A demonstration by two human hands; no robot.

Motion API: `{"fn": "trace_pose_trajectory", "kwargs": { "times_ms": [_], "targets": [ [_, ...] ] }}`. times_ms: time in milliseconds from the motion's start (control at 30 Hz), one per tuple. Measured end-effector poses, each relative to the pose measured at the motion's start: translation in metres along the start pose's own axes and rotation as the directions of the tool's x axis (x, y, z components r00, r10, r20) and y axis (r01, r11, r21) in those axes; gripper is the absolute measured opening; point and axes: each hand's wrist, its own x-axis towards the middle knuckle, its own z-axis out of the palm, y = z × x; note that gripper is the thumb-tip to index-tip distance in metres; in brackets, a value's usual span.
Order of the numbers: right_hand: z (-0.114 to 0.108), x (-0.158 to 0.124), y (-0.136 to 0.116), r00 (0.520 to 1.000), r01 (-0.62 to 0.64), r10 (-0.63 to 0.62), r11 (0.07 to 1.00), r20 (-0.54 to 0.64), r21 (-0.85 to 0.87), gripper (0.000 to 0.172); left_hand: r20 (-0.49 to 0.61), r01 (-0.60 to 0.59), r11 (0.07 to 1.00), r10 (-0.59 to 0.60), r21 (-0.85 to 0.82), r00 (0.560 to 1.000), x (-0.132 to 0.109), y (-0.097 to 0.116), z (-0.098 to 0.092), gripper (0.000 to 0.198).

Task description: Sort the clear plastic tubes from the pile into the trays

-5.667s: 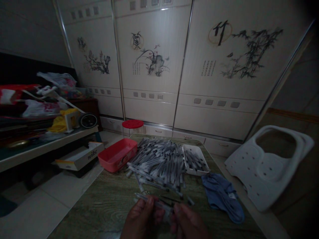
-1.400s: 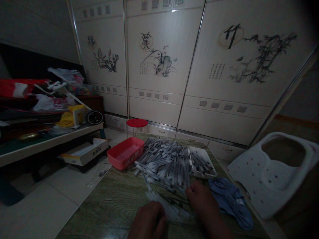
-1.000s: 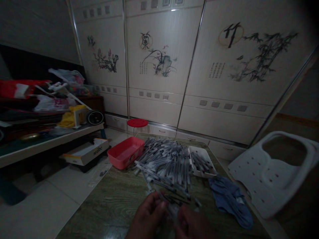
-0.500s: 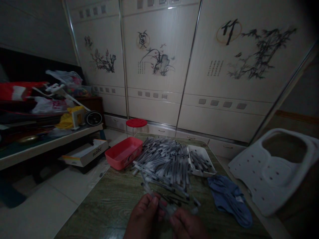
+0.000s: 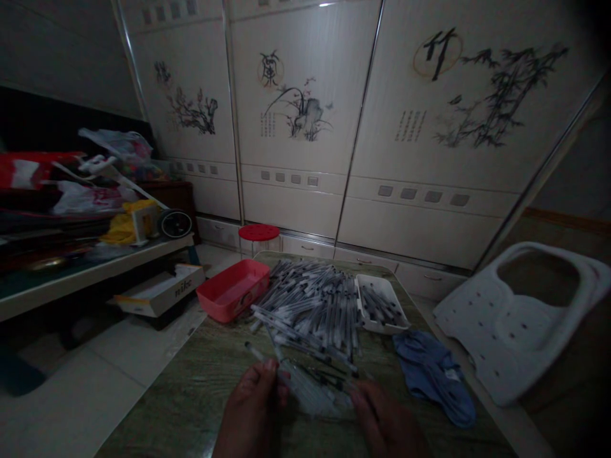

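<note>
My left hand (image 5: 252, 397) is closed around a clear pen (image 5: 255, 351), whose dark end points up and to the left. To its right, my right hand (image 5: 384, 410) pinches a small pale piece too blurred to name. Between the hands, several clear plastic pen pieces (image 5: 310, 391) lie on the table. A few thin dark refills (image 5: 324, 375) rest just beyond them. Farther back spreads a large heap of clear pens with dark tips (image 5: 310, 302).
A pink plastic box (image 5: 228, 294) stands left of the heap. On the right are a white tray (image 5: 361, 305) with several pens in it and a blue cloth (image 5: 434, 375) on the wooden table (image 5: 191, 394). Beyond are a red stool (image 5: 258, 233) and a white plastic chair (image 5: 510, 318).
My hands have moved apart, the left one leftward and the right one rightward. The clear pieces between them now show. The view has shifted slightly.
</note>
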Motion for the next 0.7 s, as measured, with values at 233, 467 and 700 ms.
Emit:
{"fn": "trace_pose_trajectory", "kwargs": {
  "times_ms": [233,467,700],
  "targets": [
    [-0.006,0.012,0.015,0.995,-0.077,0.080,0.996,0.055,-0.051,0.053,0.059,0.031,1.000,-0.031,0.002,0.998,0.005,-0.016,0.003,0.041],
    [-0.012,0.017,-0.003,0.990,-0.143,0.138,0.955,0.036,0.260,0.051,0.219,0.040,0.997,-0.055,0.070,0.974,0.004,-0.018,0.003,0.041],
    [-0.018,0.015,-0.039,0.966,-0.231,0.253,0.766,0.049,0.600,0.051,0.442,-0.444,0.760,0.232,0.474,0.867,-0.004,-0.005,0.002,0.032]
  ]
}}
